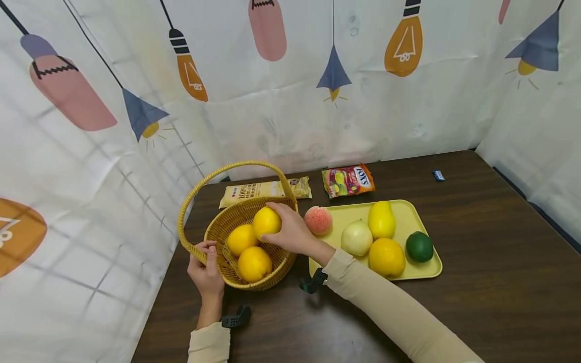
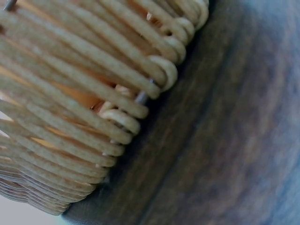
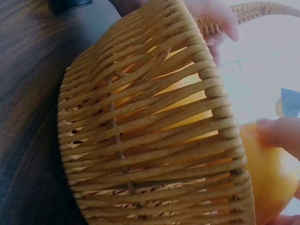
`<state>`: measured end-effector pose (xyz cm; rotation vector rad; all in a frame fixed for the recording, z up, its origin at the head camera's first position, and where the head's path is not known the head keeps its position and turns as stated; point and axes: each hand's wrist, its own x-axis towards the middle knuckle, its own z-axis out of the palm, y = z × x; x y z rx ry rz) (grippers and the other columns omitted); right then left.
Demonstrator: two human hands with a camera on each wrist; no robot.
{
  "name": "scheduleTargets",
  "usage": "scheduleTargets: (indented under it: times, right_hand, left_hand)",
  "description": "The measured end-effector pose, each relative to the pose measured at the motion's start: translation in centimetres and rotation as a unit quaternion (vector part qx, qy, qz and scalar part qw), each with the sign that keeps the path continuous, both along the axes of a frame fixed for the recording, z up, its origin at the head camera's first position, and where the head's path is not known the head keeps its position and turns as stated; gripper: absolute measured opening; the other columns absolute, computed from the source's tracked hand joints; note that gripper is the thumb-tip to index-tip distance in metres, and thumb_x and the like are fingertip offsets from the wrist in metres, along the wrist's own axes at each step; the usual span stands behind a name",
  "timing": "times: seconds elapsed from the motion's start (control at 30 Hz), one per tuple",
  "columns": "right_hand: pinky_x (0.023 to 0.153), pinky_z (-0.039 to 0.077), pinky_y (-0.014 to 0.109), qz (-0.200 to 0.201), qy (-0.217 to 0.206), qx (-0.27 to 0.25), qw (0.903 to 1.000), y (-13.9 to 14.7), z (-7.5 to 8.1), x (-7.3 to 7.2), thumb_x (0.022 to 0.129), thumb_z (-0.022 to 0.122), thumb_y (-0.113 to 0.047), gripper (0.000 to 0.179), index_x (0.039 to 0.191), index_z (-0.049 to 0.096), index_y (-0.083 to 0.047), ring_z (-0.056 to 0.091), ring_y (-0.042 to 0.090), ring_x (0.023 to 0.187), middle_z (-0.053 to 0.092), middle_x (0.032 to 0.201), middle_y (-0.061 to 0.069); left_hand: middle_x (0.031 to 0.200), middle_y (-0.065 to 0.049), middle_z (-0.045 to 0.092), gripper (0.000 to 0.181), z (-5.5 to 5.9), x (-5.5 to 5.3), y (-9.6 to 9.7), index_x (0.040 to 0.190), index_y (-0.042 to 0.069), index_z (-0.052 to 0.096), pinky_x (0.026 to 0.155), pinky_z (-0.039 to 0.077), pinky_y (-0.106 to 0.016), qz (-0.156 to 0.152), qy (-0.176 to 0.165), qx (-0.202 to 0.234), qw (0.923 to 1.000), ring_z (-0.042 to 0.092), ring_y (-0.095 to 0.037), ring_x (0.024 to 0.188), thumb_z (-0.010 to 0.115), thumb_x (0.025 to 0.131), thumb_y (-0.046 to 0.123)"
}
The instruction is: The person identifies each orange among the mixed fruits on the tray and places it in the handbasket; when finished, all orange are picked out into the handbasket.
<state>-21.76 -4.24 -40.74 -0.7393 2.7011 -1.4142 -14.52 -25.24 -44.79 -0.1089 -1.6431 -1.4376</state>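
Observation:
My left hand (image 1: 206,269) grips the base of the handle of a woven wicker basket (image 1: 268,283) at its left side. Over the basket, my right hand (image 1: 290,229) holds an orange (image 1: 267,222) between thumb and fingers. Two more oranges, a left one (image 1: 242,239) and a front one (image 1: 254,264), lie inside on the basket floor. In the right wrist view the held orange (image 3: 269,173) shows just past the rim, with the thumb on it. The left wrist view shows only the basket's woven wall (image 2: 79,93) close up, with the left hand out of sight.
Right of the basket, a yellow tray (image 1: 419,222) bears a peach (image 1: 318,220), a pale round fruit (image 1: 356,238), a yellow pear-like fruit (image 1: 382,220), an orange (image 1: 387,257) and a green fruit (image 1: 419,247). Behind lie a long packet (image 1: 268,190), a candy bag (image 1: 348,180) and a small blue wrapper (image 1: 438,175).

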Motion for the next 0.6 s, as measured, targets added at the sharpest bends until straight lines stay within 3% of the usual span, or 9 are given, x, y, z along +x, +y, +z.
scheduleTargets:
  times: [0.2,0.53,0.6]
  right_hand:
    - [0.091,0.048,0.041,-0.020,-0.022,0.029,0.9991,-1.0,-0.3,-0.7,0.079,0.079,-0.037,0.082,0.148,0.041,-0.016,0.054,0.025,0.118,0.047,0.145,0.007]
    - [0.089,0.047,0.043,-0.035,-0.081,0.037,0.9954,-2.1,0.1,-1.4,0.081,0.078,-0.034,0.081,0.148,0.039,-0.014,0.053,0.029,0.116,0.047,0.142,0.013]
    - [0.088,0.048,0.042,-0.039,-0.087,0.041,0.9946,-2.3,0.1,-1.5,0.081,0.078,-0.034,0.081,0.149,0.038,-0.014,0.053,0.030,0.116,0.047,0.142,0.014]
  left_hand:
    - [0.087,-0.038,0.054,0.020,0.0,0.0,0.0,0.075,-0.019,0.044,0.073,0.039,-0.028,-0.002,-0.002,-0.001,1.0000,0.056,-0.011,0.079,0.052,0.088,-0.007]
    - [0.086,-0.030,0.059,0.019,0.0,0.0,0.0,0.075,-0.019,0.044,0.072,0.038,-0.028,0.000,-0.003,0.004,1.0000,0.056,-0.012,0.078,0.053,0.088,-0.007]
    - [0.087,-0.035,0.056,0.019,0.0,0.0,0.0,0.075,-0.019,0.044,0.071,0.038,-0.028,-0.001,-0.001,0.004,1.0000,0.056,-0.013,0.078,0.053,0.088,-0.008]
